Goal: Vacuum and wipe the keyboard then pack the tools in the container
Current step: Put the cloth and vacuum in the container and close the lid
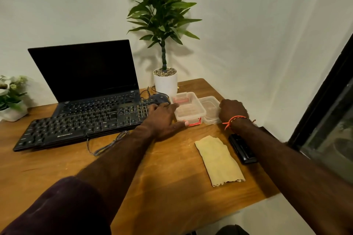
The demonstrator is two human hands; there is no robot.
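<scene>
Nearest, a folded tan wiping cloth lies flat on the brown wooden table, its long axis running from the near edge away toward the far left. Just right of it sits a small black handheld vacuum, lying roughly parallel to the cloth and partly hidden under the right forearm. Both seem laid out within easy reach, probably waiting to be packed or used.

Beyond them, the left hand rests with fingers spread and fairly straight against the left side of the clear plastic container with red clips, likely steadying it; its grip is apart, clamped on nothing. The right hand is curled over the clear lid lying beside the container; whether its grip actually pinches the lid I cannot tell.

Left of the container, the black keyboard lies in front of a black laptop, its long axis running left to right, slightly skewed, keys up. Farthest stands a potted green plant.
</scene>
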